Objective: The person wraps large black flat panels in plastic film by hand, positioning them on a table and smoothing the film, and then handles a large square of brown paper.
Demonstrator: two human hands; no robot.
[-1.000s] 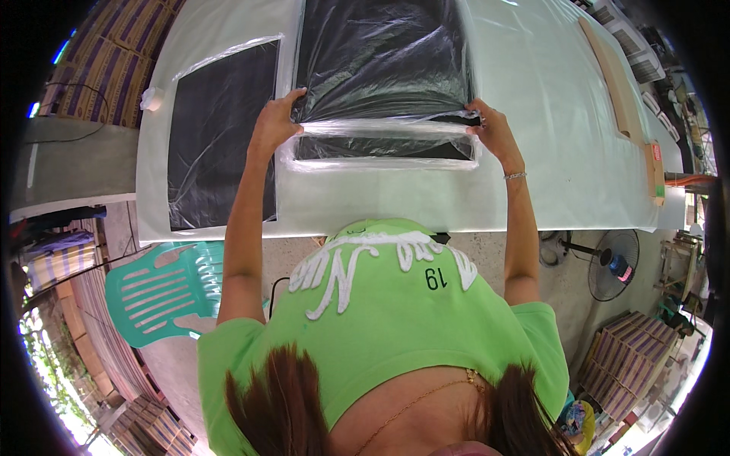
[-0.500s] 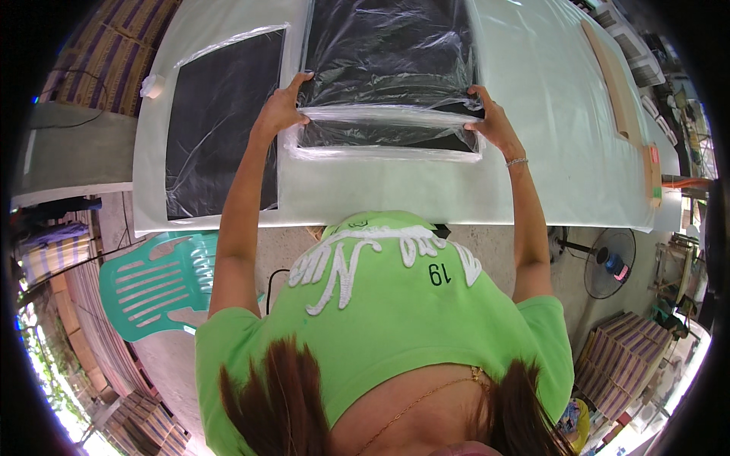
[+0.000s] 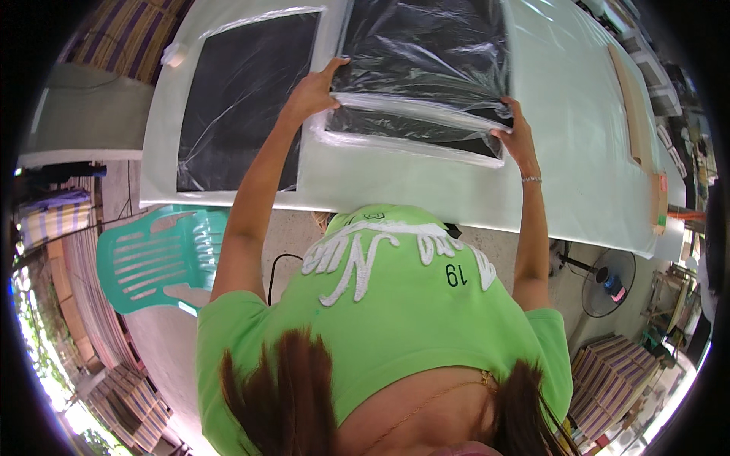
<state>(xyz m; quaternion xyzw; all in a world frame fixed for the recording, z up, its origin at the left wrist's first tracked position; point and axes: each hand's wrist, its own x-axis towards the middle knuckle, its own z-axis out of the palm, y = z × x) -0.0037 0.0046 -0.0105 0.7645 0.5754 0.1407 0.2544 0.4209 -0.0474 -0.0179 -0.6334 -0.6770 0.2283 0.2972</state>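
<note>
Near the table's (image 3: 426, 181) front edge, our left hand (image 3: 313, 93) and right hand (image 3: 518, 137) still hold opposite sides of the plastic-wrapped black sheet (image 3: 426, 57), keeping it spanned between them.

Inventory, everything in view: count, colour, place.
Wrapped sheet: 1, black, clear film, upper centre
Second sheet: 1, black, left tabletop
Table: 1, whitish, beneath both
Small cylinder: 1, white, table's left
Cardboard strip: 1, tan, table's right
Small box: 1, brown, below strip
Plastic chair: 1, teal, left
Electric fan: 1, dark, right
Striped stacks: at least 3, tan-purple, both sides
Shirt: 1, lime green, on wearer
Left hand: 1, bare, wrapped sheet's left edge
Right hand: 1, bare, its right edge
</note>
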